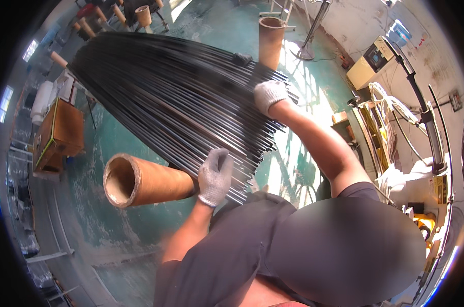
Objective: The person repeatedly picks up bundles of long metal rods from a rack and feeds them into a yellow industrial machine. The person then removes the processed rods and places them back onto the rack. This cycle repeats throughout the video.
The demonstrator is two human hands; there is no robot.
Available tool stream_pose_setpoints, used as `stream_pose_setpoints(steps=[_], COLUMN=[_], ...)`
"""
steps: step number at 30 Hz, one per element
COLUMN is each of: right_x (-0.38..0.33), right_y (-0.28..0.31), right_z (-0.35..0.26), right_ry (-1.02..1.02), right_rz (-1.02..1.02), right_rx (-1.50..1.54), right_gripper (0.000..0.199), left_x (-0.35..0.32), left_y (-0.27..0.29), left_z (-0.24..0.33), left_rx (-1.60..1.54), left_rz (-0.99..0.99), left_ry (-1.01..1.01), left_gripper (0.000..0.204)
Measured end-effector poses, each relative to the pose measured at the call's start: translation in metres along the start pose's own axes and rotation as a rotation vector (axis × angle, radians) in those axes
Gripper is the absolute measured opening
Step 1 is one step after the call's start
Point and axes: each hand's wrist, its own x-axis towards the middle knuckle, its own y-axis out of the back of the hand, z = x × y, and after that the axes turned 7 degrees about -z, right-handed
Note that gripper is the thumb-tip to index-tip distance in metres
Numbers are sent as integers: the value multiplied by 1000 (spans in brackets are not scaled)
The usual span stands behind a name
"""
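A broad layer of long, thin black rods (155,87) runs from the far left toward me, their near ends uneven. My left hand (215,177), in a pale knitted glove, is over the near left edge of the rods. Its fingers point away from me with a gap between them, and I see nothing held. At the rod ends on the far right is my right hand (270,96), in a white glove. It is curled closed with the back toward me; whatever it grips is hidden. A small dark lump (242,59) lies on the rods near it.
A thick brown cardboard tube (160,183) sticks out left of my left hand; another tube (271,43) stands upright beyond my right hand. A brown box (60,134) is at left. On the right are coiled pale cables (385,102) and a cream machine (370,62).
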Motion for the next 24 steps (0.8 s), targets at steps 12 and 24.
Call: stream_pose_setpoints(steps=[12,24], right_x=[6,-223], right_y=[28,10], right_z=[8,-15], right_ry=[159,-54], right_rz=[-269,-405], right_rx=[698,792], right_gripper=[25,45], left_x=[-9,49], left_y=[10,-11], left_z=[-9,16], left_rx=[-265,-875], left_rz=[31,-156], left_ry=[68,415], left_gripper=[18,33])
